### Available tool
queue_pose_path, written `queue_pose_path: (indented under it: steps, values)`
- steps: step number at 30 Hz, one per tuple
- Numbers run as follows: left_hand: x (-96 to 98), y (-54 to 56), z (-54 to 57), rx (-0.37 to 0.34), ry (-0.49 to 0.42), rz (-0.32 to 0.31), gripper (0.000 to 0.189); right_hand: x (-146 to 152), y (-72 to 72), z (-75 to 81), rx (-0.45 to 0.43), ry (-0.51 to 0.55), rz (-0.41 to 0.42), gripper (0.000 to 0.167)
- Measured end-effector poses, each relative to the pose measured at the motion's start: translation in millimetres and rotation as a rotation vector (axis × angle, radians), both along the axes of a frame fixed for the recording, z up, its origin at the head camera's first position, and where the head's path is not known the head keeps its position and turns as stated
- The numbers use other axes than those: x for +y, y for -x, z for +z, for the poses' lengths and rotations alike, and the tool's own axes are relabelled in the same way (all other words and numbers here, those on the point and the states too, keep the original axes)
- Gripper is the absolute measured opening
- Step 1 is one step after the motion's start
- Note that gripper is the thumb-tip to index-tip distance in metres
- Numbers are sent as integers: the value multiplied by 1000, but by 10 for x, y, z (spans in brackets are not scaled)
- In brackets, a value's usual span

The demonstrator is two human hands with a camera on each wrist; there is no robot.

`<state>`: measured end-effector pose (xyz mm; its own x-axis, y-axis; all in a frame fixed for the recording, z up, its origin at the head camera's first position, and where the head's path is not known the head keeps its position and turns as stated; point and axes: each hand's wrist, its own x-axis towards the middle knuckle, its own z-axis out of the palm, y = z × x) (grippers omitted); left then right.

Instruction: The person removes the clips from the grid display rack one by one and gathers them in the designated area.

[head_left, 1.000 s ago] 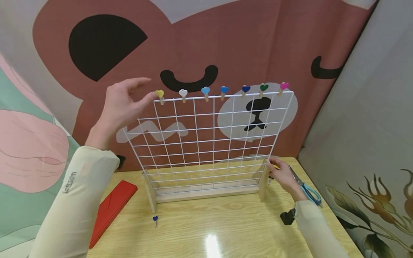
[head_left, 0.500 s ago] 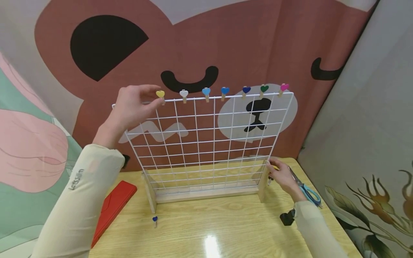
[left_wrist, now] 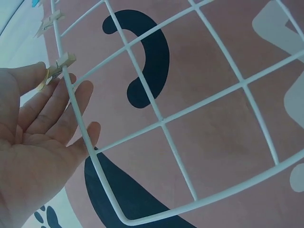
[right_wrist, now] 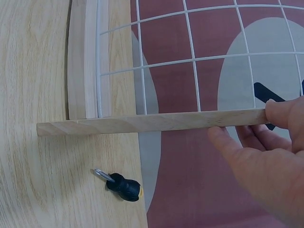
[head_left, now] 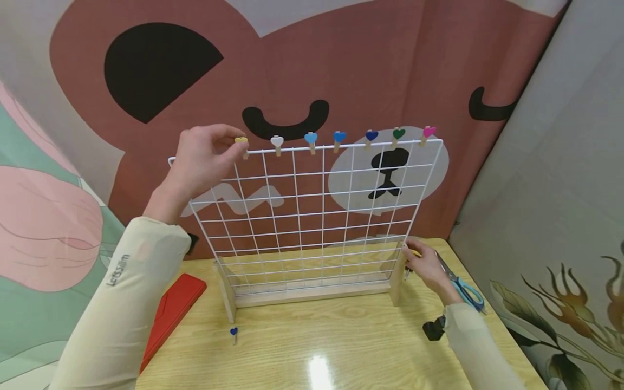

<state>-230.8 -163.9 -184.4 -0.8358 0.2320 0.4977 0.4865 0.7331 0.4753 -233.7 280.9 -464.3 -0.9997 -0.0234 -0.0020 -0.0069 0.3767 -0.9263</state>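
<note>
A white wire grid (head_left: 312, 187) stands upright in a wooden base (head_left: 312, 294). Along its top wire sit several small clothespins with coloured hearts, among them a white one (head_left: 277, 142) and a pink one (head_left: 429, 132). At the top left, my left hand (head_left: 197, 160) pinches the yellow-heart clothespin (head_left: 241, 140), which is on the wire; in the left wrist view the clothespin's wooden end (left_wrist: 65, 61) crosses it. My right hand (head_left: 429, 266) holds the wooden side post (right_wrist: 152, 122) of the stand, thumb and fingers on opposite faces.
A blue-heart piece (head_left: 234, 332) lies on the table in front of the stand. To the left is a red case (head_left: 173, 309). Right of the stand are blue-handled scissors (head_left: 468, 292), a stubby screwdriver (right_wrist: 124, 187) and a black object (head_left: 434, 329). A patterned curtain (head_left: 390, 49) hangs behind.
My left hand has moved right and its fingers have come together on the yellow-heart clothespin, whose heart now tips slightly. My right hand stays on the side post.
</note>
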Motion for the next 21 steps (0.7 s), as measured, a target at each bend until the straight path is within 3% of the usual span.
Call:
queue_pose_path:
  steps: [21]
  values:
    - [48,-23,83,-27,-54,29,25,-1,12,-11,6,13,-13,49]
